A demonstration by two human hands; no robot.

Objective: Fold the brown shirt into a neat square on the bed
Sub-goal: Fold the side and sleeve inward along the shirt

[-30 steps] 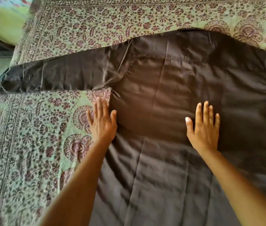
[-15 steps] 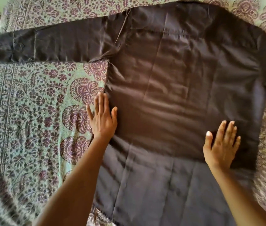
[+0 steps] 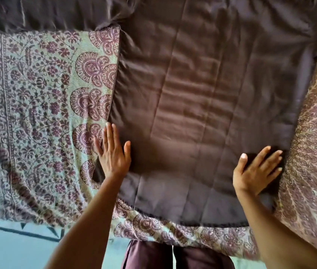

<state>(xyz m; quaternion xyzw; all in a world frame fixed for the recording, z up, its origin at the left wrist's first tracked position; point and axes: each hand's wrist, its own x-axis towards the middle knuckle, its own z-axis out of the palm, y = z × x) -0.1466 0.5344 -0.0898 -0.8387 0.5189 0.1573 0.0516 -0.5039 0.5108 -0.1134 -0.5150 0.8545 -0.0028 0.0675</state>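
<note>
Brown shirt (image 3: 202, 113) lies spread flat on the patterned bedspread (image 3: 37, 113), hem toward the bed's near edge — 0 folds made, by my read. Left hand (image 3: 113, 154) flat, fingers together, on the shirt's left side seam; right hand (image 3: 256, 171) flat, fingers spread, near its right edge. Neither grips cloth. One sleeve (image 3: 47, 12) extends left of the shirt body. All folding remains — sleeves, sides, then bottom-up.

Both arms extended forward; left hand (image 3: 113, 154) flat, fingers (image 3: 108, 133) together; right hand (image 3: 256, 171) flat, fingers spread.
</note>
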